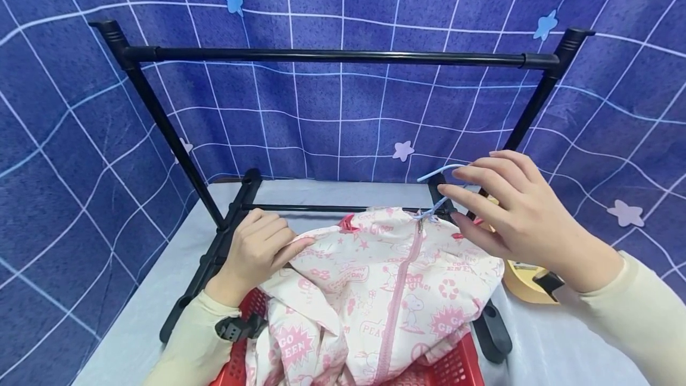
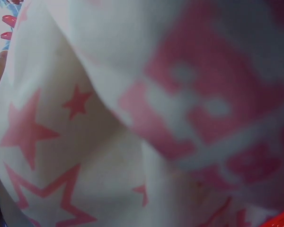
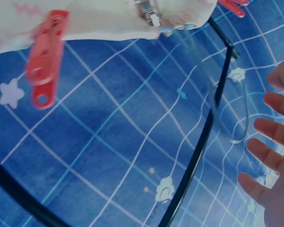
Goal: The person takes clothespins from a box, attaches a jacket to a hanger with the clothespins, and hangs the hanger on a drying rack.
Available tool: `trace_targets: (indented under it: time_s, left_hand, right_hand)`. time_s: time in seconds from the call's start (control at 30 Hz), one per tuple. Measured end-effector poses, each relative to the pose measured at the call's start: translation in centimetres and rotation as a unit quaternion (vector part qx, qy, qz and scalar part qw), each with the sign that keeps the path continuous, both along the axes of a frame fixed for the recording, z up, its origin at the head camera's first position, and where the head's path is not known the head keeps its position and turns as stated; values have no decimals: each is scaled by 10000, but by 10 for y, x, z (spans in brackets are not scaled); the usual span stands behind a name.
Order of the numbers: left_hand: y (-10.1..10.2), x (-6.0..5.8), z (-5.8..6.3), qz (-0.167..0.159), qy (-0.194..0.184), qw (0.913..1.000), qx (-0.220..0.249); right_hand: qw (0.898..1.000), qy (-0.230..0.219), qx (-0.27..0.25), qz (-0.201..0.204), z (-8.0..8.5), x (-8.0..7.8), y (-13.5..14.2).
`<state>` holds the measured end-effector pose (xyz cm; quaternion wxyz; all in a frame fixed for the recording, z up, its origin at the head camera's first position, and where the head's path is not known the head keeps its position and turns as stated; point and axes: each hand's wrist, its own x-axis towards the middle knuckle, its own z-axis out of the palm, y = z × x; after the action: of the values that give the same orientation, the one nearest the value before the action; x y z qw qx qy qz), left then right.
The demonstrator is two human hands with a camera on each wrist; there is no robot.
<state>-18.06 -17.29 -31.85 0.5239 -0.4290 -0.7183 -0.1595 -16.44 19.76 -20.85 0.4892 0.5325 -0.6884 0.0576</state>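
Observation:
A white jacket (image 1: 364, 290) with pink prints and a pink zipper lies spread over a red basket (image 1: 466, 362), its neck toward the rack. My left hand (image 1: 262, 246) grips the jacket's upper left edge, thumb on top of the cloth. Out of the collar rises the light blue hook of a hanger (image 1: 436, 206); the rest of the hanger is hidden inside. My right hand (image 1: 504, 207) is beside the hook, fingers spread and loosely bent. In the right wrist view its fingers are apart from the hook (image 3: 237, 141). A red clip (image 3: 46, 61) hangs at the jacket's edge.
A black garment rack (image 1: 337, 56) stands behind the basket, its feet on the white-covered table (image 1: 568, 338). Beneath the right wrist is a round yellow object (image 1: 527, 290). A blue curtain (image 1: 332, 130) with a white grid hangs behind.

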Motion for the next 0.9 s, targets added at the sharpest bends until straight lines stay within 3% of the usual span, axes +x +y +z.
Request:
trace_targets:
  time_s: [0.4, 0.9]
  left_hand:
    - [-2, 0, 0, -10, -52, 10000, -14]
    - [-3, -1, -1, 1, -3, 10000, -23]
  right_hand:
    - [9987, -163, -443, -205, -16, -4, 19]
    - [9942, -827, -152, -664, -44, -14, 51]
